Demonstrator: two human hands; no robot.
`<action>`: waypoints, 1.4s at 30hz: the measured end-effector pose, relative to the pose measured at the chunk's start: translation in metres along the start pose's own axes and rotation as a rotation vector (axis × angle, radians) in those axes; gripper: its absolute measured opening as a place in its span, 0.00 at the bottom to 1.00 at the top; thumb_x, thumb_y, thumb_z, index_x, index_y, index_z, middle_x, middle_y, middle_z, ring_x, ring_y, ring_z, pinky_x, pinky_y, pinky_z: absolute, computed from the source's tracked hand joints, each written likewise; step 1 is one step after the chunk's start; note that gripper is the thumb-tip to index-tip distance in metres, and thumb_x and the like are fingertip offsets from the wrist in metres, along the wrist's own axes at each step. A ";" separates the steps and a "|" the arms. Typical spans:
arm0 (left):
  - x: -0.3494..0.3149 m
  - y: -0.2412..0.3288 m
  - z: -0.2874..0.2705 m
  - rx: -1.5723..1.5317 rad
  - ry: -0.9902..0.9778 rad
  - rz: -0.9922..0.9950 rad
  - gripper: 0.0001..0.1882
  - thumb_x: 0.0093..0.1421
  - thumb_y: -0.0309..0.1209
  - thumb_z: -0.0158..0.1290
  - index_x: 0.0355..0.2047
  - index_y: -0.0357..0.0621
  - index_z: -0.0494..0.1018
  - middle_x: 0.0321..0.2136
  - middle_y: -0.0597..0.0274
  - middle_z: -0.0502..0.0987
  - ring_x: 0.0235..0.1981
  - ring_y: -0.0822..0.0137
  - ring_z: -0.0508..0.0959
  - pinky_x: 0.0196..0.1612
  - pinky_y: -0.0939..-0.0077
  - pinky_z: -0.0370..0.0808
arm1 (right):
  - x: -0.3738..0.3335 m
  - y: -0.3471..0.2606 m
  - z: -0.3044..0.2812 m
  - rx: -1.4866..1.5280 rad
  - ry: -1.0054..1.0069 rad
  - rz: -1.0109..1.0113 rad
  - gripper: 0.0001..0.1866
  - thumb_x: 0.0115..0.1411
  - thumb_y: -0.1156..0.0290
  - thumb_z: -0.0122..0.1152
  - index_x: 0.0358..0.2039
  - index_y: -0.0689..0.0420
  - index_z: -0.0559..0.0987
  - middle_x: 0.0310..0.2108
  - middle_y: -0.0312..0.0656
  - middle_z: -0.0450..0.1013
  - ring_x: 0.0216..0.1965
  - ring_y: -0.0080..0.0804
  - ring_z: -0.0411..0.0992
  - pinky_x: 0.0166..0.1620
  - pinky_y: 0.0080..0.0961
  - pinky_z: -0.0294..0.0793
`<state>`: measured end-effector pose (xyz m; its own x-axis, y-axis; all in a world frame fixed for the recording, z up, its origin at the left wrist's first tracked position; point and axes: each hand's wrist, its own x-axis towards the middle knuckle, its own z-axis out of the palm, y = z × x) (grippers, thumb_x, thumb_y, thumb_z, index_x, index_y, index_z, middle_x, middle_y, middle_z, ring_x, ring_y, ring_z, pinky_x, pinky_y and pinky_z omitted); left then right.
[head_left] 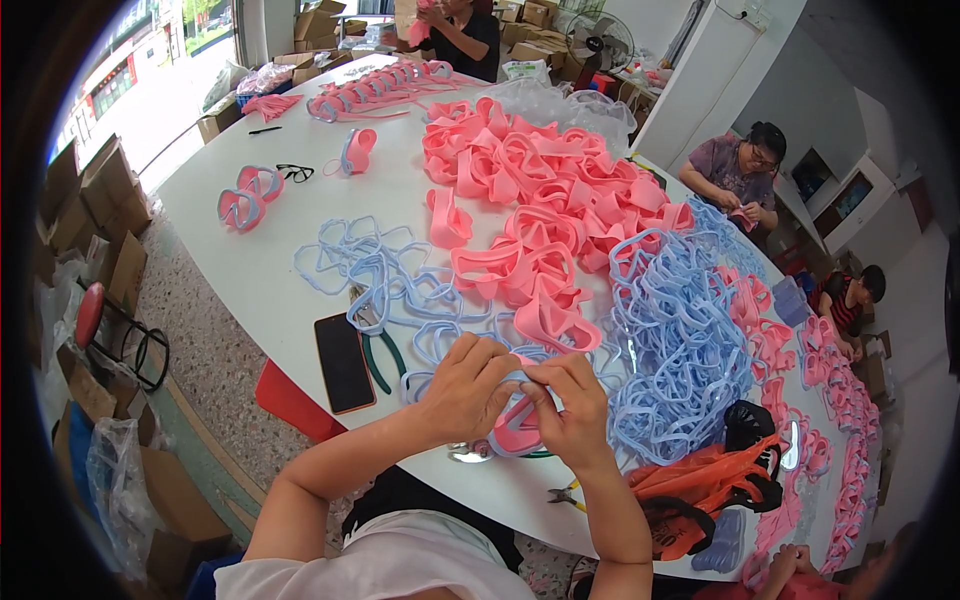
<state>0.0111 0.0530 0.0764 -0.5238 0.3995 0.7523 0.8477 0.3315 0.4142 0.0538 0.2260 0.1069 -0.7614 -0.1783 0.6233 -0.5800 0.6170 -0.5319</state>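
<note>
Close to the table's near edge, my left hand [468,388] and my right hand [572,408] are both closed on a pink swim mask [517,432] with a light-blue frame. The fingers of both hands pinch its upper rim, and it hangs below them. Beyond my hands lie loose light-blue frames [375,282] and a large heap of pink soft mask pieces [530,250]. A tangled pile of light-blue frames [675,345] rises to the right. Left of my left hand are green-handled pliers [385,365], partly under the frames.
A phone [343,364] lies by the pliers. Assembled masks [250,198] and eyeglasses [295,173] sit farther left. An orange plastic bag [690,500] and yellow-handled cutters [566,495] are at the near right. Other people [735,180] sit around the table; a red stool [290,403] stands left.
</note>
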 end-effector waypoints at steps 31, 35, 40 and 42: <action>0.017 -0.029 -0.019 -0.158 0.007 0.150 0.14 0.63 0.38 0.51 0.39 0.39 0.73 0.35 0.54 0.72 0.35 0.55 0.69 0.41 0.65 0.66 | 0.005 0.011 -0.036 0.353 -0.379 0.355 0.26 0.52 0.72 0.69 0.52 0.59 0.72 0.32 0.42 0.74 0.31 0.30 0.73 0.38 0.29 0.73; 0.021 -0.027 -0.023 -0.226 0.019 0.130 0.14 0.64 0.39 0.49 0.38 0.39 0.74 0.34 0.55 0.73 0.34 0.57 0.68 0.41 0.66 0.65 | 0.003 0.017 -0.033 0.493 -0.374 0.363 0.29 0.51 0.75 0.70 0.54 0.59 0.71 0.30 0.38 0.74 0.32 0.24 0.71 0.40 0.25 0.72; 0.025 -0.028 -0.015 -0.211 -0.002 0.166 0.13 0.64 0.38 0.51 0.38 0.39 0.74 0.34 0.55 0.72 0.34 0.55 0.69 0.40 0.66 0.66 | 0.005 0.004 -0.022 0.007 -0.266 0.247 0.26 0.50 0.74 0.68 0.50 0.60 0.71 0.34 0.47 0.74 0.31 0.41 0.76 0.35 0.36 0.74; 0.024 -0.030 -0.012 -0.206 0.013 0.157 0.14 0.66 0.38 0.47 0.36 0.39 0.74 0.34 0.56 0.73 0.34 0.58 0.68 0.42 0.68 0.63 | 0.007 0.003 -0.016 -0.173 -0.225 0.191 0.26 0.49 0.76 0.67 0.50 0.60 0.71 0.34 0.47 0.74 0.31 0.44 0.76 0.33 0.38 0.74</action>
<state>-0.0256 0.0424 0.0883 -0.3845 0.4207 0.8217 0.9184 0.0845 0.3864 0.0518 0.2386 0.1185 -0.9074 -0.2002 0.3696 -0.3781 0.7730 -0.5095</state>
